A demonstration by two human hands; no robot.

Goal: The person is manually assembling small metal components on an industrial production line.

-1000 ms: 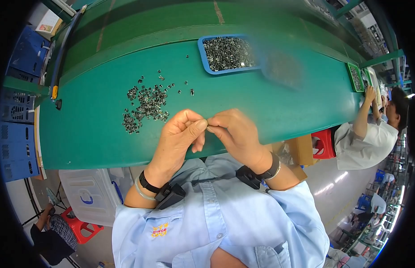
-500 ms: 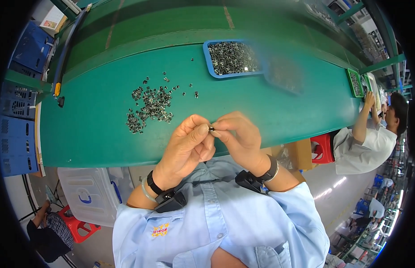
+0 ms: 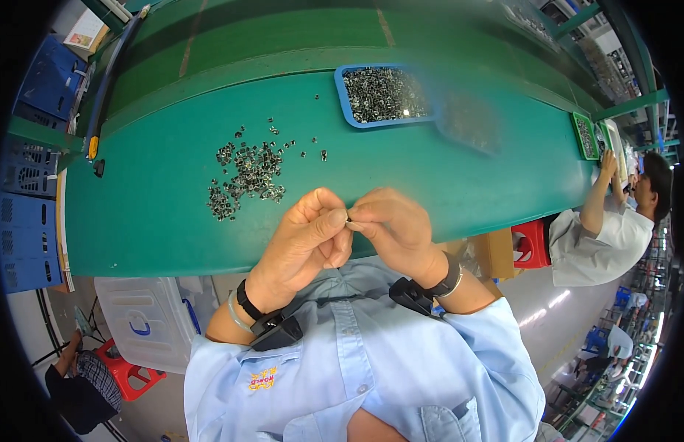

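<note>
My left hand (image 3: 307, 232) and my right hand (image 3: 395, 225) meet above the near edge of the green tabletop. Between their pinched fingertips is a small dark metallic part (image 3: 348, 219), mostly covered by the fingers; its exact kind does not show. Both hands are closed on it. Beyond my left hand lies a loose pile of small black and silver metal parts (image 3: 255, 171), with a few strays scattered to its right. A blue tray (image 3: 347, 118) full of similar parts sits farther back, right of the pile.
A green conveyor belt (image 3: 283, 33) runs behind the green tabletop (image 3: 150, 214). Blue crates (image 3: 27, 236) stack at the left. A clear plastic bin (image 3: 139, 317) stands below the table. To the right, a co-worker (image 3: 603, 239) handles things near a green tray (image 3: 585, 136).
The fingertips have closed further over the small part, so less of it shows. Both hands stay in nearly the same place. The pile and tray look the same.
</note>
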